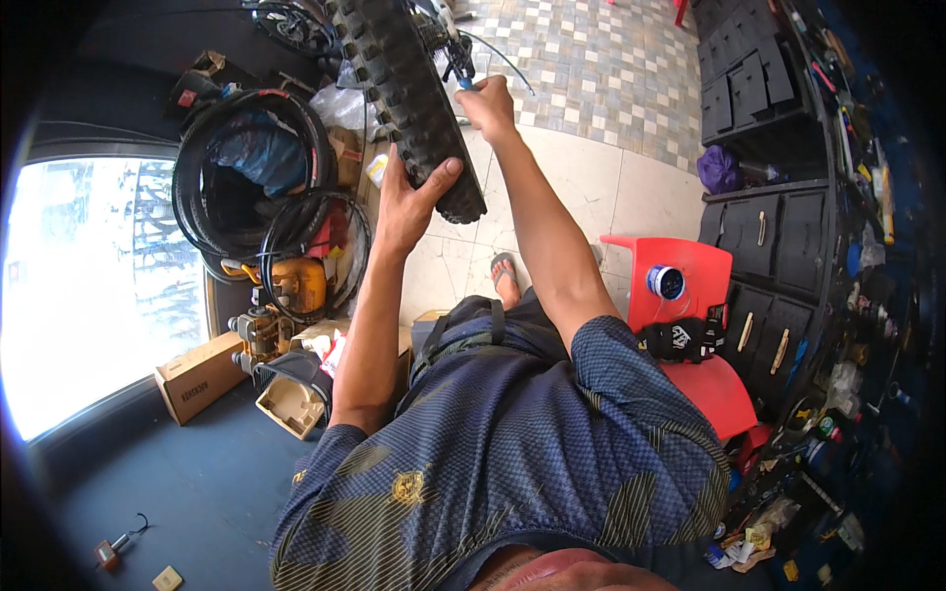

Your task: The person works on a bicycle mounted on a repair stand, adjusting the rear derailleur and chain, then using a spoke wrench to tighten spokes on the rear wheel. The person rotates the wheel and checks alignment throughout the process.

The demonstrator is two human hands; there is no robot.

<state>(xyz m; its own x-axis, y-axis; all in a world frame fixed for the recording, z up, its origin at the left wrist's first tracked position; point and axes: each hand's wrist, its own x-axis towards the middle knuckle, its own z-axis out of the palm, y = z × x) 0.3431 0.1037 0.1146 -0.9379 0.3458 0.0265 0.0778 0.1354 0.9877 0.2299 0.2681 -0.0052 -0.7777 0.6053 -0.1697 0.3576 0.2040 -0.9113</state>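
A knobby black bicycle tyre (399,84) stands in front of me, running toward the top edge. My left hand (407,205) grips its near end, with the thumb across the tread and the fingers round the left side. To the right of the tyre, my right hand (489,106) is closed in a pinch on a small blue piece (466,85), whose kind I cannot make out. That piece sits against dark metal parts (457,54) beside the wheel, near the hub. A thin black cable (507,64) curves away to the right of them.
Several loose tyres (185,187) lean at the left beside an orange machine (299,286) and a cardboard box (200,377). On my right, a red plastic chair (705,389) carries an open tub (666,283) and black gloves (685,339). Black drawers (754,241) line the right wall.
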